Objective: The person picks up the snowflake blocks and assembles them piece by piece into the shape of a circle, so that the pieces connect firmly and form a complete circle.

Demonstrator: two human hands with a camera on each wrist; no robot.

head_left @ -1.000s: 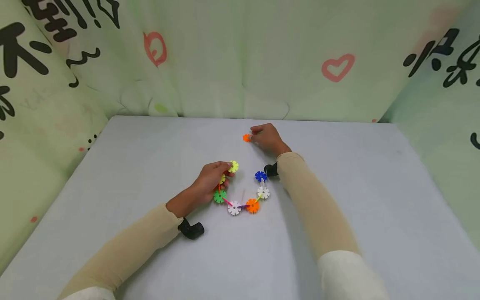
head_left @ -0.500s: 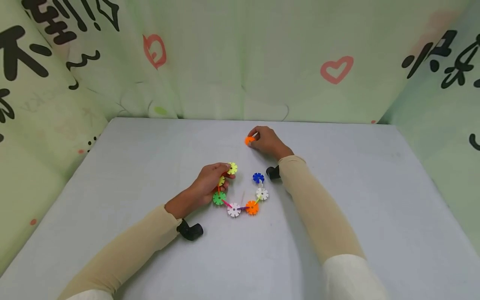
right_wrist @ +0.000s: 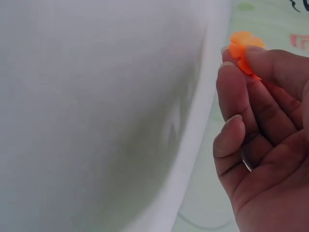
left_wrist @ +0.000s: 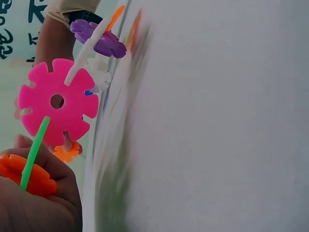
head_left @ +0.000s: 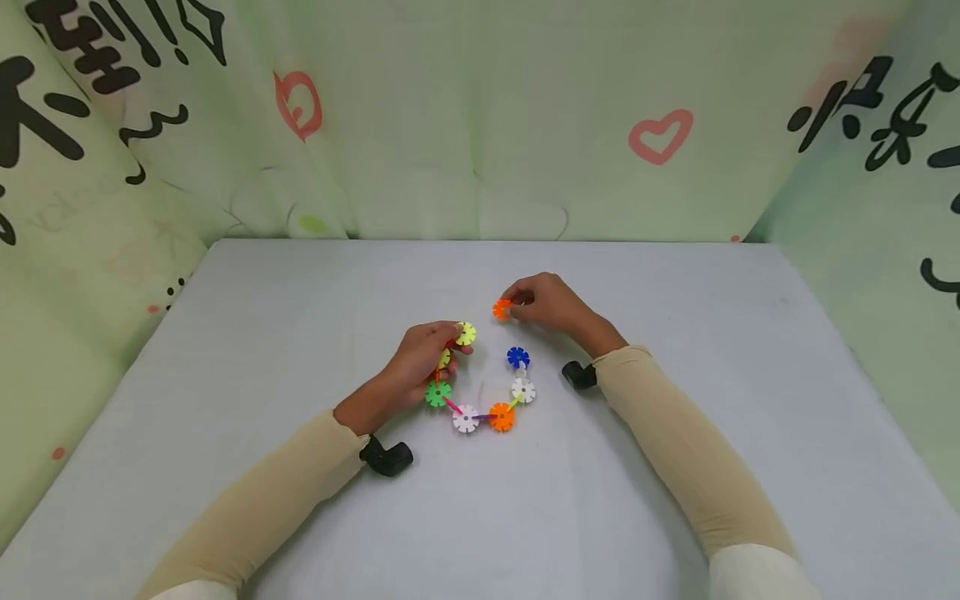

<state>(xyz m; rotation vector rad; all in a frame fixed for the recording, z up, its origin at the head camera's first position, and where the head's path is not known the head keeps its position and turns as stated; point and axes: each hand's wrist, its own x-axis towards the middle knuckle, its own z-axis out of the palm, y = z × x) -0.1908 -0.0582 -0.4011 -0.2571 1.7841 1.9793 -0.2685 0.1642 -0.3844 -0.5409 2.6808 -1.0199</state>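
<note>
A curved chain of slotted plastic snowflake discs hangs from my left hand (head_left: 422,360) in the head view. That hand grips its upper left end, where a yellow disc (head_left: 467,334) shows at the fingertips. Below follow a green disc (head_left: 438,394), a white disc (head_left: 465,419), an orange disc (head_left: 502,417), a second white disc (head_left: 523,390) and a blue disc (head_left: 518,357) at the free end. Pink disc (left_wrist: 72,116) and purple disc (left_wrist: 84,31) link crosswise in the left wrist view. My right hand (head_left: 551,302) pinches a loose orange disc (right_wrist: 245,41) between thumb and fingers, apart from the chain.
A white-covered table (head_left: 300,292) lies under both hands. Green printed curtains (head_left: 420,117) enclose its back and sides. A black wrist camera (head_left: 387,458) sits on the left wrist, another black camera (head_left: 579,375) on the right.
My right hand has come nearer and slightly rightward with the orange disc, its forearm swinging out to the right. My left hand and the chain stay nearly still.
</note>
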